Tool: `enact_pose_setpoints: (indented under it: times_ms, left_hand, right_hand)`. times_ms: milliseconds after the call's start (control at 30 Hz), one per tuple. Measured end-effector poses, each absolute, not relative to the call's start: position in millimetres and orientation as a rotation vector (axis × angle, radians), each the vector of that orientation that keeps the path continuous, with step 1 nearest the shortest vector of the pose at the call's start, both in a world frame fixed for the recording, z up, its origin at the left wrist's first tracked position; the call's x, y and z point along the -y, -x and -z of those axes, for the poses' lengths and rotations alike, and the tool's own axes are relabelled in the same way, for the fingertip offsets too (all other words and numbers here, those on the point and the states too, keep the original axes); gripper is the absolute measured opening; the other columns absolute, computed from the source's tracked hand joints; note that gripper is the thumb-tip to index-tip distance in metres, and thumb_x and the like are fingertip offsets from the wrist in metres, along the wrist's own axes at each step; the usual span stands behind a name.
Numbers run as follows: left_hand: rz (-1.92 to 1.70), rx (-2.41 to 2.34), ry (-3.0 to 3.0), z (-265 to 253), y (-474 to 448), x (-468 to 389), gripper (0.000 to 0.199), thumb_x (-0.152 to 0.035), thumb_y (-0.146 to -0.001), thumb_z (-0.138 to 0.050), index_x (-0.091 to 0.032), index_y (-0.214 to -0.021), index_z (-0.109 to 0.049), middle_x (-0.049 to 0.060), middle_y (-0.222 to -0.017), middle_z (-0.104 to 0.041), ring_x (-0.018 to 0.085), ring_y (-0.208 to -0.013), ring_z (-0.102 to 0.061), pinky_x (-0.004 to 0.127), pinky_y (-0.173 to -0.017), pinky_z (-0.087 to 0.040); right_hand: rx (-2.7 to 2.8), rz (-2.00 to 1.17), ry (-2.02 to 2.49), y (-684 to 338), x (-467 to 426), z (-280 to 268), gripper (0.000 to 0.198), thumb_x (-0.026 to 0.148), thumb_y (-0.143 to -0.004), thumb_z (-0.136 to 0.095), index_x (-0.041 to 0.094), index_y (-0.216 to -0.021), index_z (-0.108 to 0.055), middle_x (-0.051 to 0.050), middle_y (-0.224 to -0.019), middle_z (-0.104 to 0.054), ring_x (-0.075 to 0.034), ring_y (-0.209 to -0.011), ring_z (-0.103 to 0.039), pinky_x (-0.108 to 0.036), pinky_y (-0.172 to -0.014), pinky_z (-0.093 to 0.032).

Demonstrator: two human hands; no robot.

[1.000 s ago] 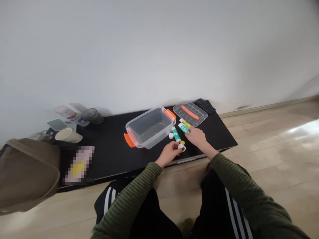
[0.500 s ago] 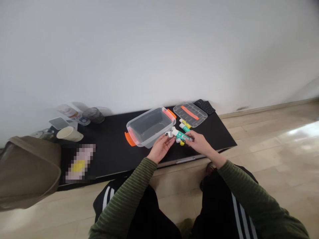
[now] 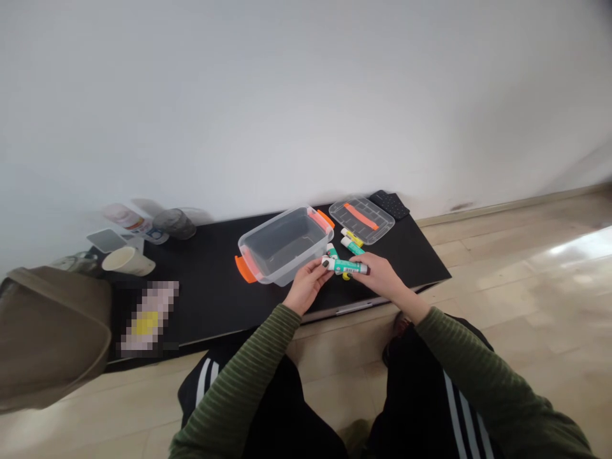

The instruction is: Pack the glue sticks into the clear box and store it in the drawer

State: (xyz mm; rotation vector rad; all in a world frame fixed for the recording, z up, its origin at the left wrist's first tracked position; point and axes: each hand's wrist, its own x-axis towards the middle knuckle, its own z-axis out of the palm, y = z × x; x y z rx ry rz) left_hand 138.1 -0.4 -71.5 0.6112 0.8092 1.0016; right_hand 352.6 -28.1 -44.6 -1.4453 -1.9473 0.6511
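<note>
A green-and-white glue stick (image 3: 348, 266) lies level between my two hands above the front of the black cabinet top. My left hand (image 3: 306, 285) pinches the white cap (image 3: 327, 262) at the stick's left end. Closed round the other end is my right hand (image 3: 381, 275). More glue sticks lie just behind: a green one (image 3: 352, 246), a yellow one (image 3: 352, 236) and another green one (image 3: 331, 250) by the box. A yellow piece (image 3: 346, 276) is partly hidden under the held stick.
An open clear box (image 3: 282, 275) with orange clips stands left of the glue sticks. Its clear lid (image 3: 382, 231) lies behind them, beside a dark dotted item (image 3: 391, 204). Farther left are a paper cup (image 3: 127, 261), a bottle (image 3: 129, 220) and a brown bag (image 3: 52, 331).
The white cap in my left hand and the glue stick in my right hand have come together end to end. The stick has turned from slanting to nearly level.
</note>
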Motion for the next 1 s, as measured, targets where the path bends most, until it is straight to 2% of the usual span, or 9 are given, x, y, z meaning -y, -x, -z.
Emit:
enact_pose_setpoints:
  times_ms: [200,400,567,700,833,1000]
  left_hand:
    - [-1.008,-0.789,-0.669,69,-137,0,0.026,-0.026,-0.074,-0.082,-0.015,-0.097,-0.073,0.005,-0.101,-0.072,0.015,-0.095,-0.067,0.033,-0.102,-0.050]
    - [-0.989,-0.774,-0.749,63,-136,0,0.034,-0.032,-0.072,-0.084,-0.015,-0.099,-0.074,0.006,-0.104,-0.073,0.016,-0.096,-0.067,0.034,-0.101,-0.050]
    - [-0.960,-0.774,-0.813,62,-136,-1,0.034,-0.034,-0.072,-0.083,-0.014,-0.099,-0.074,0.007,-0.105,-0.073,0.016,-0.096,-0.067,0.033,-0.099,-0.050]
    - [-0.953,-0.784,-0.814,63,-139,-1,0.036,-0.035,-0.073,-0.083,-0.014,-0.100,-0.074,0.008,-0.108,-0.073,0.017,-0.098,-0.067,0.034,-0.099,-0.049]
    - [-0.966,-0.809,-0.821,63,-142,-5,0.038,-0.035,-0.073,-0.082,-0.015,-0.103,-0.073,0.009,-0.109,-0.072,0.018,-0.098,-0.067,0.035,-0.098,-0.049]
    - [-1.078,-1.020,-1.031,72,-149,-14,0.040,-0.033,-0.073,-0.080,-0.014,-0.106,-0.068,0.010,-0.107,-0.071,0.019,-0.095,-0.067,0.037,-0.095,-0.051]
  right_hand:
    - [1.892,-0.707,1.512,-352,29,42,0.029,0.026,-0.082,-0.065,0.023,-0.109,-0.073,-0.004,-0.108,-0.074,-0.019,-0.096,-0.068,-0.028,-0.087,-0.049]
    - [1.772,-0.866,1.554,-355,28,47,0.027,0.032,-0.078,-0.069,0.023,-0.102,-0.076,0.000,-0.094,-0.076,-0.017,-0.082,-0.069,-0.026,-0.078,-0.050]
    - [1.587,-1.289,1.476,-356,25,55,0.036,0.044,-0.079,-0.068,0.018,-0.103,-0.075,-0.002,-0.077,-0.075,-0.017,-0.072,-0.069,-0.023,-0.059,-0.048]
    - [1.503,-1.463,1.459,-356,23,57,0.040,0.050,-0.078,-0.070,0.018,-0.101,-0.074,-0.004,-0.080,-0.075,-0.017,-0.071,-0.070,-0.021,-0.052,-0.045]
    - [1.628,-1.362,1.454,-359,20,56,0.036,0.048,-0.079,-0.069,0.018,-0.098,-0.075,-0.004,-0.081,-0.075,-0.017,-0.073,-0.069,-0.024,-0.062,-0.049]
    - [1.822,-0.895,1.724,-366,11,47,0.026,0.041,-0.085,-0.066,0.022,-0.099,-0.076,-0.001,-0.091,-0.075,-0.017,-0.085,-0.067,-0.024,-0.075,-0.047]
